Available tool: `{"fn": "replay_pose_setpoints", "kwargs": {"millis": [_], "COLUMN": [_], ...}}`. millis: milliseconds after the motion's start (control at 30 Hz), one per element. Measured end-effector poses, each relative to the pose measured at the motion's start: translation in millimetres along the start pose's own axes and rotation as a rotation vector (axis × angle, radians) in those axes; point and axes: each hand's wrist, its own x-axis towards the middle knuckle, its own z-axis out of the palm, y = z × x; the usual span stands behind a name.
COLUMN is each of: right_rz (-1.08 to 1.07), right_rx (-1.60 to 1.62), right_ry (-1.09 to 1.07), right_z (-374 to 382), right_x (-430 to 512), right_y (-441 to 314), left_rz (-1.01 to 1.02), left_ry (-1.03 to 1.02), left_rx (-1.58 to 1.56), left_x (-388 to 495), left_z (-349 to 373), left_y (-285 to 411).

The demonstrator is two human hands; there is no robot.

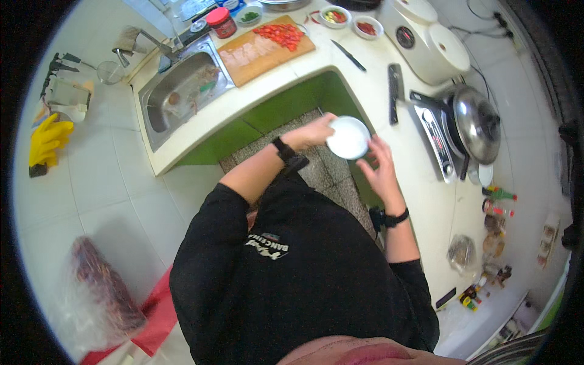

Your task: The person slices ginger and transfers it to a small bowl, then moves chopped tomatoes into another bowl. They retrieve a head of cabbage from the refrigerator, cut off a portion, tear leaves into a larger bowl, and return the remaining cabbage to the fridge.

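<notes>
A small round white bowl (348, 138) is held over the gap in front of the L-shaped counter. My left hand (317, 132) grips its left rim. On the other side, my right hand (379, 165) has its fingers spread close to the rim; whether they touch it cannot be told. Beyond the bowl, a wooden cutting board (248, 59) carries chopped red pieces (284, 36), perhaps tomato or pepper. A small knife (349, 55) lies on the counter right of the board, and a cleaver (394, 93) rests farther right.
At left is a steel sink (157, 107) with scraps inside. To the right, a lidded pan (477, 123) sits on a cooktop (433, 141). Small bowls of chopped ingredients (335, 17) and a red-lidded jar (222, 23) stand at the back. Seasoning bottles (499, 194) line the right wall.
</notes>
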Motion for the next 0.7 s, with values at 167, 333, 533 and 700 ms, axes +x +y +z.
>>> {"fn": "replay_pose_setpoints", "kwargs": {"millis": [167, 333, 533, 700], "right_rz": [0.579, 0.823, 0.790, 0.405], "right_rx": [-0.552, -0.791, -0.759, -0.446], "right_ry": [0.357, 0.187, 0.222, 0.366], "right_z": [36, 44, 46, 65], "right_x": [158, 206, 219, 214], "right_y": [93, 158, 142, 81], "left_rz": [0.027, 0.095, 0.041, 0.017], "left_ry": [0.767, 1.179, 1.362, 1.374], "left_rx": [0.083, 0.205, 0.138, 0.044], "left_x": [-5, 2, 32, 49], "left_z": [-205, -357, -404, -413], "left_y": [8, 8, 4, 7]}}
